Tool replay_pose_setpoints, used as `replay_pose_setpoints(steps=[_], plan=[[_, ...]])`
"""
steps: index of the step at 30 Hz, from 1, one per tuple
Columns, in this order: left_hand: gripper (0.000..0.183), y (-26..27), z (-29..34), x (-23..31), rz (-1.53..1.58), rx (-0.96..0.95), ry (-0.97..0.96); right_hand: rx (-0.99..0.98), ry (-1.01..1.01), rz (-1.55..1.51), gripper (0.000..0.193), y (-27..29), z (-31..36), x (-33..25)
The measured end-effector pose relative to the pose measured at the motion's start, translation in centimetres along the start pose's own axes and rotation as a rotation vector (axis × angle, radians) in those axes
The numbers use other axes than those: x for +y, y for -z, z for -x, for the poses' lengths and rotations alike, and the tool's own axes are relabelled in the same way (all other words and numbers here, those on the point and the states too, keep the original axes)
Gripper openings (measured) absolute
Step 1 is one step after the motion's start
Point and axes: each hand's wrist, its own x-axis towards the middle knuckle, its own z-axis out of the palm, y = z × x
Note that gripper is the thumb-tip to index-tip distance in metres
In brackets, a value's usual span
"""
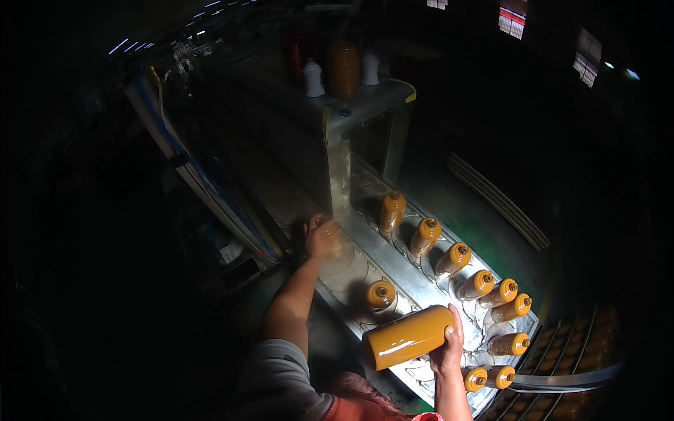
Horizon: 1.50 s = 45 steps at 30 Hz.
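My right hand is closed on the end of a large glossy orange cylinder, held tilted above the near part of a metal conveyor. My left hand reaches to the conveyor's far left edge. Its fingers curl round a pale, yellowish thing that is blurred and too dim to name. Between my hands an orange-capped upright holder stands on the conveyor. More holders of this kind, with orange tops and small knobs, line the right side, among them one at the far end and one near the curve.
A metal stand bridges the conveyor ahead, carrying an orange cylinder, a dark red one and two white bottle-shaped pieces. A long rail with cables runs along the left. Right of the conveyor lie curved strips and a dark rack.
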Motion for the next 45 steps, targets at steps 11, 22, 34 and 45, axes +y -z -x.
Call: replay_pose_setpoints(steps=[11, 22, 34, 45], plan=[[0.059, 2.4, 7.1, 7.8, 0.061, -0.403, -0.09, -0.146, 0.47, 0.933, 0.047, -6.0, -5.6, 7.7], [0.048, 5.9, 13.0, 13.5, 0.116, -0.338, -0.127, -0.019, 0.585, 1.403, 0.054, -1.5, -4.9, 12.8], [0.017, 14.4, 43.6, 23.9, 0.715, -0.379, 0.152, -0.098, 0.341, 0.887, 0.027, 18.4, 28.1, 3.3], [0.018, 17.9, 69.3, 50.5, 0.751, -1.321, -0.313, 0.8, 0.348, 0.504, 0.019, 41.3, 60.6, -1.6]])
